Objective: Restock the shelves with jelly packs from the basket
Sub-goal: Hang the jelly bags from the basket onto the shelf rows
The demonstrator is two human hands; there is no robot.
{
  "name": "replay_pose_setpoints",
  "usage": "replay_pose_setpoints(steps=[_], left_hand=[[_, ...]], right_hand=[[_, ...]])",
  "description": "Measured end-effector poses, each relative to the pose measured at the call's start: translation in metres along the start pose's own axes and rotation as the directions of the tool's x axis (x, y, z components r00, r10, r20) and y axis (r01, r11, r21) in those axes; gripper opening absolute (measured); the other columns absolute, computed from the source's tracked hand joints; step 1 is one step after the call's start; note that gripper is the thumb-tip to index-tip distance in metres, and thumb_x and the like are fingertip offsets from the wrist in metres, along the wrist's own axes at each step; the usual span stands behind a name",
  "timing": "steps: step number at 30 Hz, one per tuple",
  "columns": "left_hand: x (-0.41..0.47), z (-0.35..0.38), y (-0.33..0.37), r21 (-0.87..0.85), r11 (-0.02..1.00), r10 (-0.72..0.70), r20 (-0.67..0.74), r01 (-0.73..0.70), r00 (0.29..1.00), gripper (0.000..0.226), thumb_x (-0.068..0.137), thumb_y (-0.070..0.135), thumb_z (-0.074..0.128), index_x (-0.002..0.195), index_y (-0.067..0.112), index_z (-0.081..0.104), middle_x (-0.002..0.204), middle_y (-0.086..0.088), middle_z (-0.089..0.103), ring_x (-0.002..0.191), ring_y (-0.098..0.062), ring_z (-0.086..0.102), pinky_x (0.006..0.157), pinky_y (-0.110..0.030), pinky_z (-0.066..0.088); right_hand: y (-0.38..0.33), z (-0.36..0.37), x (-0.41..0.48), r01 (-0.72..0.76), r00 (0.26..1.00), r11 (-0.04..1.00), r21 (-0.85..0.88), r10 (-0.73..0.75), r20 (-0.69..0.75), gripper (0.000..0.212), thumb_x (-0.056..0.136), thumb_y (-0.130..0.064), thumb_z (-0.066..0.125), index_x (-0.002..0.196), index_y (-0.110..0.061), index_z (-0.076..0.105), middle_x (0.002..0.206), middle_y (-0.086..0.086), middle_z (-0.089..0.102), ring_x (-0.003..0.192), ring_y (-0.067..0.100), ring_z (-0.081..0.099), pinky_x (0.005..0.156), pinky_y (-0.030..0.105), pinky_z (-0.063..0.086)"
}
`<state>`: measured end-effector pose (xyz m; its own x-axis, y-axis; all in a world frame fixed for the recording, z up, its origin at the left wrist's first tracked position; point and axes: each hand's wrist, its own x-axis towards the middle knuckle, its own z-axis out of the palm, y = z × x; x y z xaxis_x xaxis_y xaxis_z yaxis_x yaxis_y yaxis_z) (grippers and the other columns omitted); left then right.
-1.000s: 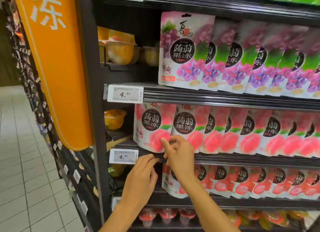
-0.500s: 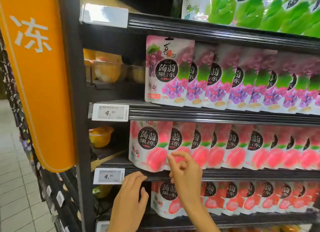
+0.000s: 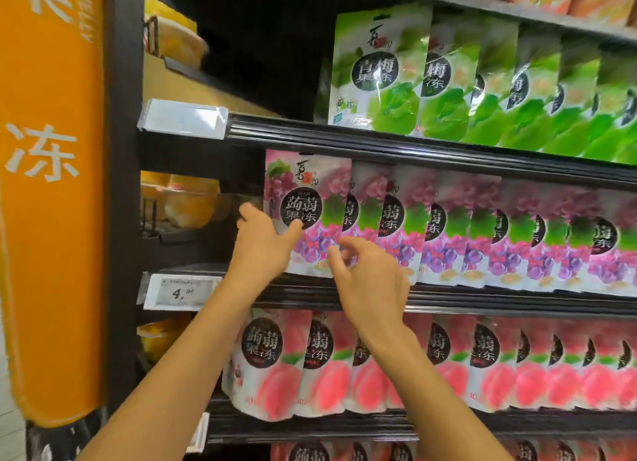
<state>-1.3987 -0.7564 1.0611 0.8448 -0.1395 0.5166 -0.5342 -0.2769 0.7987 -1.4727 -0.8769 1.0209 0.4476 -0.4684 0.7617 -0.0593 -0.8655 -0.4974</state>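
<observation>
Purple grape jelly packs [image 3: 482, 233] stand in a row on the middle shelf [image 3: 482, 300]. My left hand [image 3: 262, 243] grips the left edge of the front grape pack [image 3: 310, 185], thumb on its face and fingers behind it. My right hand [image 3: 372, 285] hovers at that pack's lower right corner with loosely bent fingers, and I see nothing held in it. Pink peach jelly packs [image 3: 275, 364] fill the shelf below, and green plum packs [image 3: 379, 71] the shelf above. The basket is out of view.
A tall orange sign panel [image 3: 51, 185] covers the shelf's left end post. Yellow jelly cups [image 3: 186, 202] sit in the darker bay left of the packs. A price tag reading 4.90 [image 3: 181, 291] clips onto the shelf rail.
Both hands rose from the peach row and its rail to the grape row one shelf higher. My left hand took hold of the front grape pack. The view tilted upward.
</observation>
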Motion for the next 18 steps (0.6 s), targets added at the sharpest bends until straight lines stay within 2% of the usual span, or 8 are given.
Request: replay_pose_setpoints(steps=[3, 4, 6, 8, 10, 13, 15, 18], left_hand=[[0.016, 0.0, -0.005, -0.081, 0.993, -0.078, 0.043, 0.081, 0.996, 0.066, 0.09, 0.03, 0.068, 0.131, -0.003, 0.028, 0.136, -0.02, 0.049, 0.118, -0.03, 0.052, 0.077, -0.03, 0.048], [0.019, -0.001, -0.008, -0.079, 0.993, -0.087, 0.035, 0.09, 0.996, 0.067, 0.088, 0.028, 0.07, 0.131, -0.003, 0.029, 0.135, -0.019, 0.05, 0.118, -0.03, 0.053, 0.08, -0.031, 0.048], [0.023, -0.007, -0.014, -0.042, 0.995, -0.094, 0.003, 0.094, 0.996, 0.068, 0.086, 0.026, 0.072, 0.131, -0.004, 0.031, 0.133, -0.021, 0.052, 0.118, -0.032, 0.054, 0.084, -0.035, 0.047], [0.023, -0.012, -0.017, -0.004, 0.996, -0.091, -0.021, 0.091, 0.996, 0.065, 0.086, 0.027, 0.072, 0.13, -0.003, 0.034, 0.129, -0.02, 0.053, 0.108, -0.028, 0.056, 0.072, -0.029, 0.046], [0.022, -0.016, -0.017, 0.014, 0.996, -0.093, -0.009, 0.093, 0.996, 0.06, 0.088, 0.027, 0.07, 0.129, -0.001, 0.036, 0.127, -0.018, 0.055, 0.098, -0.022, 0.053, 0.065, -0.025, 0.042], [0.015, -0.016, -0.013, 0.079, 0.993, -0.092, -0.014, 0.093, 0.996, 0.061, 0.091, 0.031, 0.065, 0.132, -0.004, 0.036, 0.131, -0.02, 0.052, 0.109, -0.028, 0.054, 0.08, -0.038, 0.045], [0.004, -0.009, -0.007, 0.196, 0.981, 0.023, -0.105, -0.002, 0.994, 0.069, 0.091, 0.033, 0.064, 0.14, -0.002, 0.031, 0.139, -0.021, 0.043, 0.125, -0.034, 0.044, 0.098, -0.043, 0.042], [-0.025, 0.016, 0.01, 0.314, 0.909, 0.337, -0.169, -0.274, 0.926, 0.07, 0.09, 0.032, 0.064, 0.145, 0.008, 0.029, 0.144, -0.012, 0.035, 0.135, -0.027, 0.027, 0.109, -0.037, 0.03]], right_hand=[[-0.002, 0.001, 0.003, -0.004, 0.999, 1.0, -0.021, 0.004, -0.043, 0.023, 0.093, -0.043, 0.051, 0.095, -0.029, 0.07, 0.077, -0.013, 0.064, 0.078, 0.011, 0.055, 0.064, 0.031, 0.034], [-0.002, 0.001, 0.004, -0.008, 0.999, 1.0, -0.018, 0.007, -0.036, 0.023, 0.093, -0.042, 0.052, 0.094, -0.029, 0.07, 0.076, -0.013, 0.065, 0.079, 0.012, 0.058, 0.063, 0.03, 0.035], [-0.003, -0.001, 0.005, -0.008, 1.0, 1.0, 0.023, 0.007, 0.021, 0.024, 0.093, -0.042, 0.052, 0.098, -0.03, 0.072, 0.079, -0.014, 0.068, 0.082, 0.011, 0.063, 0.065, 0.029, 0.041], [-0.005, 0.0, 0.004, -0.005, 0.996, 0.996, 0.088, -0.004, 0.095, 0.026, 0.094, -0.042, 0.053, 0.103, -0.03, 0.073, 0.087, -0.014, 0.072, 0.088, 0.01, 0.067, 0.073, 0.031, 0.052], [-0.005, 0.0, 0.003, 0.0, 0.995, 0.993, 0.116, -0.012, 0.102, 0.026, 0.093, -0.043, 0.052, 0.106, -0.031, 0.072, 0.092, -0.015, 0.072, 0.093, 0.009, 0.066, 0.078, 0.033, 0.053], [0.005, -0.005, 0.001, 0.048, 0.997, 0.99, 0.131, -0.038, -0.073, 0.021, 0.092, -0.039, 0.055, 0.11, -0.035, 0.065, 0.097, -0.018, 0.063, 0.098, 0.006, 0.057, 0.07, 0.029, 0.043], [0.015, -0.01, 0.001, 0.074, 0.978, 0.995, 0.073, -0.058, -0.201, 0.03, 0.091, -0.034, 0.059, 0.121, -0.028, 0.058, 0.108, -0.012, 0.057, 0.103, 0.01, 0.052, 0.069, 0.025, 0.038], [0.023, -0.01, 0.003, 0.06, 0.981, 0.997, -0.042, -0.067, -0.181, 0.051, 0.091, -0.038, 0.063, 0.135, -0.018, 0.048, 0.124, -0.002, 0.053, 0.113, 0.017, 0.052, 0.072, 0.025, 0.039]])
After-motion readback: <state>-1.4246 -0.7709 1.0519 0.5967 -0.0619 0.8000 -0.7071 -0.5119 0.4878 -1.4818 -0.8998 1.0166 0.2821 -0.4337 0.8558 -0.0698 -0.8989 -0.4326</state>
